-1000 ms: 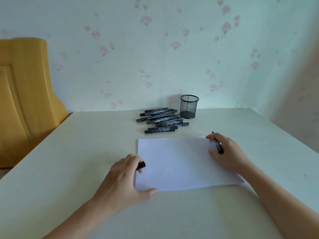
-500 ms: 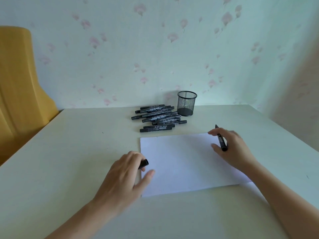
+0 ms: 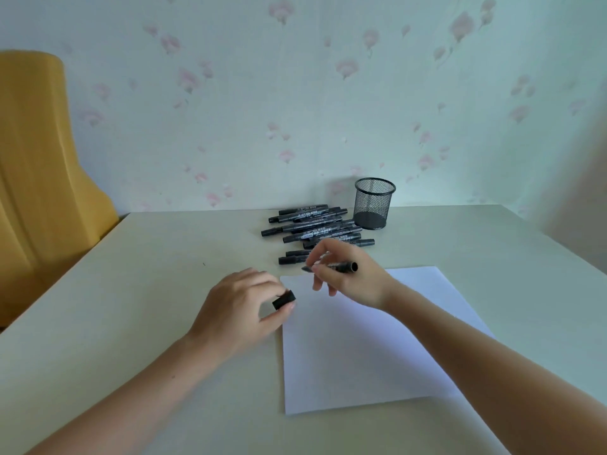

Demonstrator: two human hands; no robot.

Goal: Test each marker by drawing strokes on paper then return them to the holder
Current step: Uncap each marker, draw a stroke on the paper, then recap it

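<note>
A blank white sheet of paper (image 3: 371, 339) lies on the table in front of me. My right hand (image 3: 348, 274) grips an uncapped black marker (image 3: 341, 267) over the sheet's far left corner, its tip pointing left. My left hand (image 3: 239, 307) pinches the marker's black cap (image 3: 284, 299) just left of the paper's edge. Behind them lies a pile of several black markers (image 3: 312, 229). The black mesh holder (image 3: 373, 203) stands upright to the right of the pile and looks empty.
The cream table (image 3: 131, 290) runs back to a flowered wall. A yellow chair back (image 3: 39, 178) stands off the table's left side.
My right hand has swung with the marker from the paper's right edge to its far left corner. My left hand has lifted the cap a little.
</note>
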